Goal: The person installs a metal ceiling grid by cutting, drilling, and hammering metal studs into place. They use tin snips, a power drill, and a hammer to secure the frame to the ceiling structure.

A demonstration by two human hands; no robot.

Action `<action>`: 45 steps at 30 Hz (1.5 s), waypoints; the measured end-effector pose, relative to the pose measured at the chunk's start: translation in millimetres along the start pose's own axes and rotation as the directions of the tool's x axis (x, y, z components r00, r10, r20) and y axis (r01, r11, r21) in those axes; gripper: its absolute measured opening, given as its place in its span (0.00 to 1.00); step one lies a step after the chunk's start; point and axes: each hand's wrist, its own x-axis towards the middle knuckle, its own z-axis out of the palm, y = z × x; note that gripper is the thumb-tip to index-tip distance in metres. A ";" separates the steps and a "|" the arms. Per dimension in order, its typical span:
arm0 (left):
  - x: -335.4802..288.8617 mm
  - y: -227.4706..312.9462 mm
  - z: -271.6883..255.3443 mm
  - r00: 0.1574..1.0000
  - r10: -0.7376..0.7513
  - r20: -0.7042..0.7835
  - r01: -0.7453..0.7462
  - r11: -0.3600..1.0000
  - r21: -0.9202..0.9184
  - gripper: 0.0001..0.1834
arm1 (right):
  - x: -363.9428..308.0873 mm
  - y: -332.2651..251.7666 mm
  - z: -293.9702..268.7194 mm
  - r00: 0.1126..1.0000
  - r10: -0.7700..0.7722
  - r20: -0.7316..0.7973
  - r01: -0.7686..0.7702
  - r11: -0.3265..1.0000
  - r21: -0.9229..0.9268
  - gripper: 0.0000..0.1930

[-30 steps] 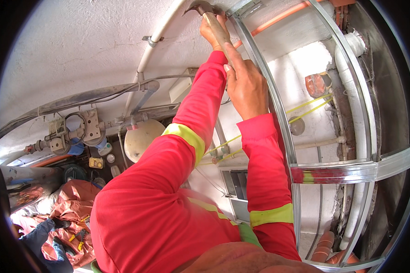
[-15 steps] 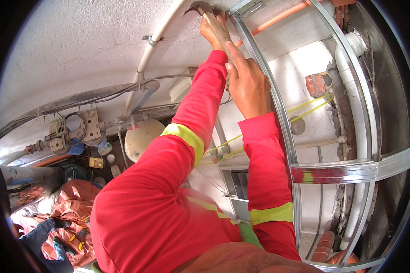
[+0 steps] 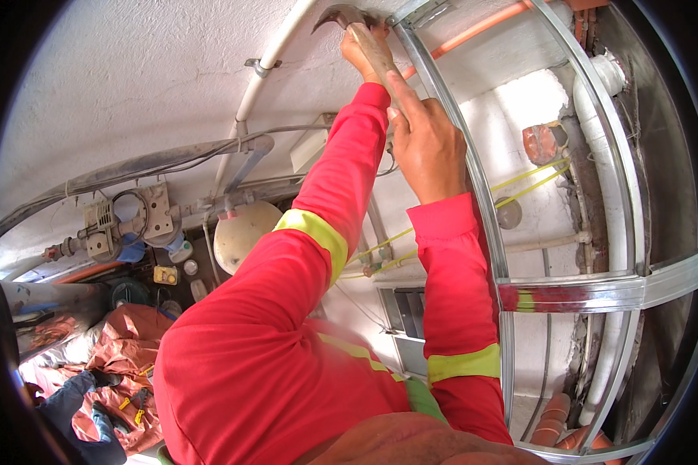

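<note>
I look up at a white ceiling. My right hand [image 3: 428, 149] grips the wooden handle of a claw hammer [image 3: 350, 15], whose steel head is up against the ceiling beside a curved metal stud [image 3: 442, 101]. My left hand [image 3: 362, 51] is raised right under the hammer head, fingers curled together against the ceiling next to the stud. Whether those fingers pinch anything is hidden. Both arms wear red sleeves with yellow reflective bands.
A metal stud frame [image 3: 597, 291] crosses the right side, with a white pipe [image 3: 616, 178] and orange pipes [image 3: 554, 422] behind it. A white conduit [image 3: 267, 66] runs along the ceiling. Pipework and valves [image 3: 120, 221] sit at the left, and orange cloth and tools [image 3: 112, 364] lie below.
Almost nothing differs: both hands and the hammer stay at the same spot by the stud, with only a slight shift of the view.
</note>
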 end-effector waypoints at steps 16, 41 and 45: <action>-4.1 -9.6 -3.4 0.998 0.036 0.057 -0.018 0.959 -0.283 0.07 | -12.7 3.3 -6.1 1.000 0.002 -0.008 -0.001 0.998 0.065 0.28; -0.8 -12.4 -4.1 0.998 0.063 0.028 -0.058 0.989 -0.138 0.12 | -3.0 8.6 4.0 1.000 0.008 0.011 -0.008 0.999 -0.033 0.28; -0.5 -14.6 -3.4 0.987 0.151 0.053 -0.149 0.988 -0.045 0.08 | -3.7 7.0 3.2 1.000 0.026 0.009 -0.026 0.999 -0.047 0.28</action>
